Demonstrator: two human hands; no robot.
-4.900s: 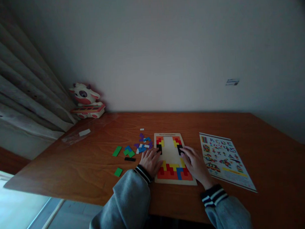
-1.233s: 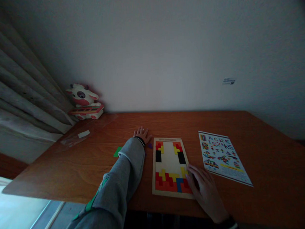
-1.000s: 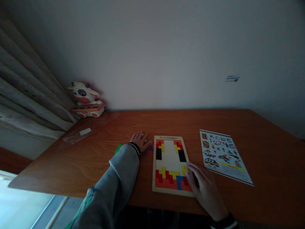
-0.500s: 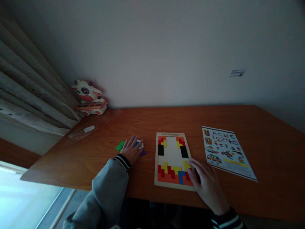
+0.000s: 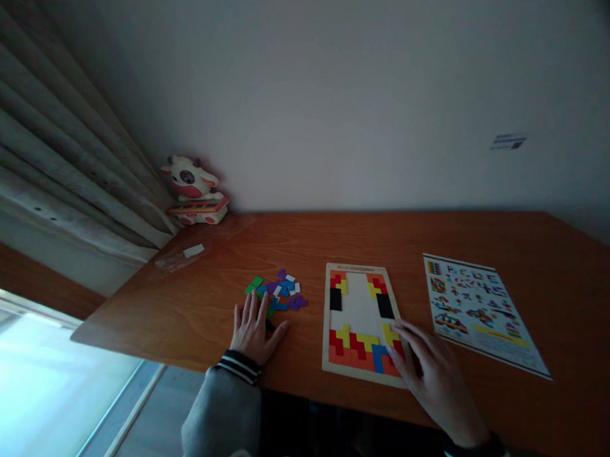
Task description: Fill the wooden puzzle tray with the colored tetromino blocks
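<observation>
My left hand [image 5: 252,331] lies with its fingers spread at the near-left side of a pile of loose puzzle pieces [image 5: 282,289], in green, blue, purple and white. A dark piece shows between its thumb and index finger. To the right is a wooden puzzle board [image 5: 358,313], with red, orange, yellow, black and one blue piece along its sides and bottom. Its middle is bare, pale wood. At the board's lower right edge rests my right hand [image 5: 433,371], thumb and index finger apart, near a yellow piece [image 5: 389,333]. I see nothing held in it.
A printed pattern sheet [image 5: 480,309] lies right of the board. At the back left, a cow-shaped toy [image 5: 196,192] stands by the curtain [image 5: 72,143], with a clear plastic bag [image 5: 180,258] in front. The wooden table [image 5: 305,242] meets the wall behind.
My left hand has drawn back toward me off the loose pieces, uncovering more of them. My right hand keeps its place at the board. The view has turned slightly left.
</observation>
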